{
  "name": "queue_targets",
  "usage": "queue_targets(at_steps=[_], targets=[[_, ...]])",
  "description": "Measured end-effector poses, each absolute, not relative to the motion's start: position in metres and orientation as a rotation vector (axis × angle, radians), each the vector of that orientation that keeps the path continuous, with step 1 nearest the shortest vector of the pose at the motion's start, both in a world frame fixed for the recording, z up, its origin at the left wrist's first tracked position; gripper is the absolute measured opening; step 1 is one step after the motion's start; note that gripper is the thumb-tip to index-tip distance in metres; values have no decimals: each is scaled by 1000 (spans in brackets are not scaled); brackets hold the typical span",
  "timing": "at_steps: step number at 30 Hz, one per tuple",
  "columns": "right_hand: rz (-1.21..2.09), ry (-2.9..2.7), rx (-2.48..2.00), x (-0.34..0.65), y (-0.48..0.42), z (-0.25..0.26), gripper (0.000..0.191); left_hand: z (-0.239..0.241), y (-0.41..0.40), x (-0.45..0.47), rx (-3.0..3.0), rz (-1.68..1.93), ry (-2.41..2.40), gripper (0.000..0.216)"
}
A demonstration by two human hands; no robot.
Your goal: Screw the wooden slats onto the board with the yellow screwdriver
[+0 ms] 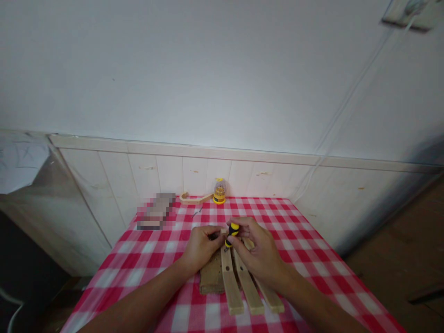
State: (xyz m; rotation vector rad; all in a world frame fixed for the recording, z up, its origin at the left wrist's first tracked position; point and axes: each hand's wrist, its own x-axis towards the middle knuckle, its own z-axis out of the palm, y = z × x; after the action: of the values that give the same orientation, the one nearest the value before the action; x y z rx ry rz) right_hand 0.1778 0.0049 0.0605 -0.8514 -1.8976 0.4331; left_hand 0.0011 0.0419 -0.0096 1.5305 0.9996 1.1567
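Note:
My right hand (256,247) is closed around a yellow-and-black screwdriver (233,228). The screwdriver tilts, its tip down at the upper part of the leftmost wooden slat (232,291). With thumb and fingers, my left hand (204,245) pinches the far end of that slat. A dark round spot, a hole or screw head, shows lower on the slat. Beside it lie a middle slat (250,293) and a right slat (273,299), partly hidden by my right hand. Under the slats' left side rests a brown wooden block (211,280).
A red-and-white checked cloth (166,277) covers the table. By the wall stand a yellow screwdriver-bit case (219,193) and a hooked wooden piece (196,200). Small thin dark items (197,212) lie nearer. A blurred-out flat object (157,212) is at the back left.

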Motion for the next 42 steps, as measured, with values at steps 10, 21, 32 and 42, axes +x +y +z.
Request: queue_targets(at_steps=[10,21,32,42], targets=[[443,-1840,-871,177,7,58,17,-14,44,0,1503,1147,978,22],[617,-1692,-934,180,-2,87,27,-14,43,2,1507,1137,1005,31],[713,-1808,-974,184,-17,79,30,-7,40,0,1523,1139,961,31],[693,-1774,-977,182,-27,67,30,-9,41,0,1554,1130,959,29]])
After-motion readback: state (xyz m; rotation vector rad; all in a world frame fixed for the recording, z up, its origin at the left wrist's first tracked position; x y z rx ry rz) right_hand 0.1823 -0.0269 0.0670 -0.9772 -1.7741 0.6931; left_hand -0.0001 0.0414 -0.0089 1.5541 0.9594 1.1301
